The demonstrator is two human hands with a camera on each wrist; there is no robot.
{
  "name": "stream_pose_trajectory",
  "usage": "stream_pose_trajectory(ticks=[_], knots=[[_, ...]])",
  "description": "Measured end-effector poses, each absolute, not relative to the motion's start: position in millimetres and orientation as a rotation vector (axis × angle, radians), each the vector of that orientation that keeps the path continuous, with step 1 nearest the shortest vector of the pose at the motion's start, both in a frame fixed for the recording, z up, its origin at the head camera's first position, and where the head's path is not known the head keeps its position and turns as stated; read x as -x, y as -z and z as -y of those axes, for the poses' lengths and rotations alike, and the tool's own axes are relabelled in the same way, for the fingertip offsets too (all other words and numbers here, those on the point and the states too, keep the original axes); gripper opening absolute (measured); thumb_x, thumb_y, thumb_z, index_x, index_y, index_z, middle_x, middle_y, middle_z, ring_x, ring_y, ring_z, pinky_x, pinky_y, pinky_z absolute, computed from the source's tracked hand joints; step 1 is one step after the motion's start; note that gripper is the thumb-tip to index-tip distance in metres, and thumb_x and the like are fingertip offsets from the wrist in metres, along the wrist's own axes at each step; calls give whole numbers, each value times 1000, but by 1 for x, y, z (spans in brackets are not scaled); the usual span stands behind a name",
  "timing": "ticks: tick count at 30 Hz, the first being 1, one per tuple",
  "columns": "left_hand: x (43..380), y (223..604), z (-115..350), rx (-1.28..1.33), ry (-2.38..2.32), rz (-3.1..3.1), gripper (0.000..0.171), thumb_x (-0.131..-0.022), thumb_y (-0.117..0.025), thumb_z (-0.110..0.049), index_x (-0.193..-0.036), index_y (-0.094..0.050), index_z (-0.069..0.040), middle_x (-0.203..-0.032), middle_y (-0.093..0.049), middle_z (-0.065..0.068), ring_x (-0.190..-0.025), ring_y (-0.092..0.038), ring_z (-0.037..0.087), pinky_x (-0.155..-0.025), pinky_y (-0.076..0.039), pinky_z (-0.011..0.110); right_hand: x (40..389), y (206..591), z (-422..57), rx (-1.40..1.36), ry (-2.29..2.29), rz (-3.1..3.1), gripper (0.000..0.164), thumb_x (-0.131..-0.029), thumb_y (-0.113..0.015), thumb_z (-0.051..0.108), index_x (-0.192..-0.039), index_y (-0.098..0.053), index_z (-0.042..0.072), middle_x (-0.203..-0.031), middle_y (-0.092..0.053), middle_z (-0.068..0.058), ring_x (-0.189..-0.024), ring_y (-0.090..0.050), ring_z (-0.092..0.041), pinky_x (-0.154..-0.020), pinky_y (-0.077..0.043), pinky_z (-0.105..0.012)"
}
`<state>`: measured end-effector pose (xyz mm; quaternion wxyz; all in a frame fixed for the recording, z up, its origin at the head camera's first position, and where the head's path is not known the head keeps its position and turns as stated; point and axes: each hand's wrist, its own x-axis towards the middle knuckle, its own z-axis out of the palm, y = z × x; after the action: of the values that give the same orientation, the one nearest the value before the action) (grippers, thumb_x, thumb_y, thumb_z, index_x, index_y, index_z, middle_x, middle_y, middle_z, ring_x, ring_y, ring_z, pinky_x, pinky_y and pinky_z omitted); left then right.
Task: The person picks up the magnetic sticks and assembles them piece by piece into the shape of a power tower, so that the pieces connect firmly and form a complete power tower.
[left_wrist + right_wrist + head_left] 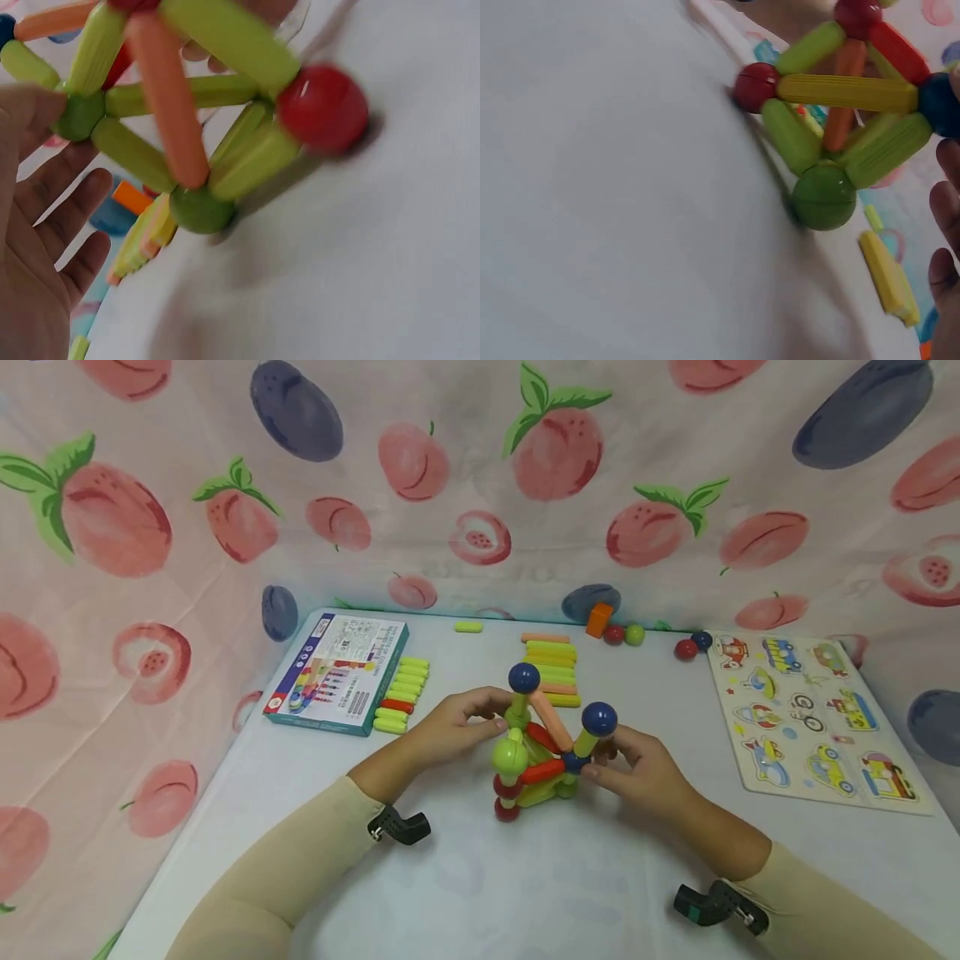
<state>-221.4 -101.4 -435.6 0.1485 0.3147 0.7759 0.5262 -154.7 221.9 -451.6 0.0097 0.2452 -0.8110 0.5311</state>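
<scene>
A: The left grip (459, 722) pinches a green ball (81, 118), the right grip (639, 774) a blue joint (576, 763), with the ball-and-stick frame (553, 722) between them on the table (450, 877)!

B: Light, even pressure should best spare those joints.

A: And its looks?

B: Glossy: red sticks (542, 772), lime ones, blue balls (599, 719) topping two posts. Spare sticks (551, 662) lie beyond.

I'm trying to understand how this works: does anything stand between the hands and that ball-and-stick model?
Nothing visible does. The left hand touches a green ball of the model, and the right hand touches a blue ball on it. The loose sticks lie beyond the model, out of the way.
</scene>
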Motion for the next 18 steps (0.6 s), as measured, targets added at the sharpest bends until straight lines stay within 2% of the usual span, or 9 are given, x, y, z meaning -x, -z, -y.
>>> stream_pose_trajectory(ticks=[3,7,12,15,18], knots=[[220,435,110,-897,-1519,-2260,33,-101,-73,-19,-134,-68,-13,-126,-71,-3,-123,-61,18,-111,-46,49,161,448,-222,-653,-1757,2576,22,-98,-73,0,-119,-72,6,-101,-70,-5,-93,-59,-21,-83,-53,-29],[212,435,118,-874,-1463,-2295,32,-92,-85,-18,-121,-70,-17,-115,-72,-6,-118,-62,18,-109,-47,52,177,442,-220,-549,-1900,2671,27,-106,-67,10,-131,-70,2,-117,-74,-7,-103,-66,-21,-88,-57,-26],[198,430,118,-1050,-1383,-2350,44,-81,-96,-19,-116,-69,-19,-105,-72,-9,-111,-63,16,-105,-49,53,201,436,-211,-511,-2059,2735,32,-108,-64,15,-137,-68,0,-124,-72,-13,-111,-68,-27,-95,-57,-29],[189,428,112,-1251,-1301,-2420,50,-77,-100,-27,-117,-71,-19,-99,-70,-11,-103,-63,14,-100,-51,44,214,434,-201,-558,-2112,2763,34,-109,-62,15,-138,-66,-1,-126,-71,-14,-112,-66,-28,-95,-57,-31],[182,426,104,-1444,-1210,-2512,52,-73,-101,-37,-112,-72,-20,-89,-65,-14,-93,-60,9,-93,-48,35,222,429,-188,-598,-2140,2799,35,-109,-62,16,-139,-66,-2,-128,-71,-11,-113,-63,-27,-95,-54,-35]])
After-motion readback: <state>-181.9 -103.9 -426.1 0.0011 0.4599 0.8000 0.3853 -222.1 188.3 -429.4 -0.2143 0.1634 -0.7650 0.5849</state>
